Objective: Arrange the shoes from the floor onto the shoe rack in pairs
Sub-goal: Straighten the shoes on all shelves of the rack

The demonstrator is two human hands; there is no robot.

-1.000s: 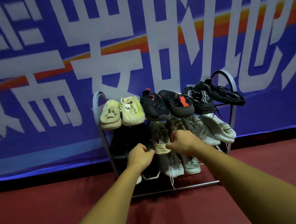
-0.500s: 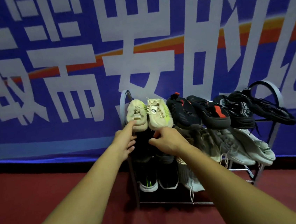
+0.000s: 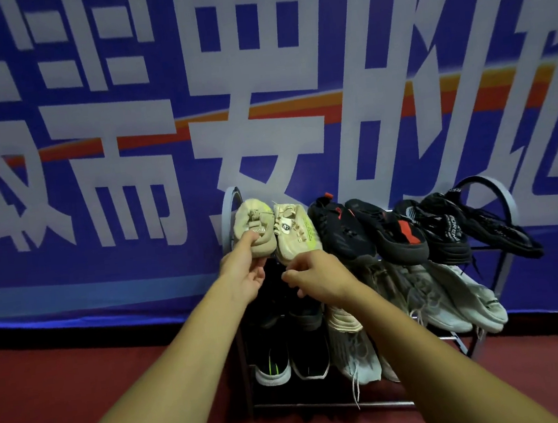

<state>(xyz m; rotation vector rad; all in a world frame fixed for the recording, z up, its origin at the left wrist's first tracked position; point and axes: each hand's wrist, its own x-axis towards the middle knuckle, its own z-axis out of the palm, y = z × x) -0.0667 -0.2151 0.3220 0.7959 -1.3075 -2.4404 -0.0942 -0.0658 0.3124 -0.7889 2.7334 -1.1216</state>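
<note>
Head view, looking down and forward. Filling the whole upper half: a blue banner (image 3: 93,162) with huge white characters and an orange-red stripe. Below it, dark red floor (image 3: 67,405), bare of shoes wherever visible.

At centre, toward 3 o'clock: a metal shoe rack (image 3: 503,194) with looped ends, loaded on two tiers. Top tier, running from 12 toward 3 o'clock: a beige pair, then black shoes with red accents (image 3: 365,229), then black laced shoes (image 3: 472,225). Lower tier, at 6 o'clock of those: black sneakers with white toe caps (image 3: 288,365), then grey-beige sneakers (image 3: 354,355), then pale grey shoes (image 3: 462,295) with soles outward.

Compared with a second ago: both hands now raised from the lower tier to the top tier, and the view swung so the rack sits further toward 3 o'clock.

Left hand (image 3: 243,273): thumb and fingers pinching the toe of the left beige shoe (image 3: 255,227), at 12 o'clock of the wrist. Right hand (image 3: 319,279): fingers curled loosely together just under the toe of the right beige shoe (image 3: 293,230); actual contact impossible to tell.

Judged from this: every shoe in view already racked in pairs, so only small straightening of the beige pair left, probably the last touch.
</note>
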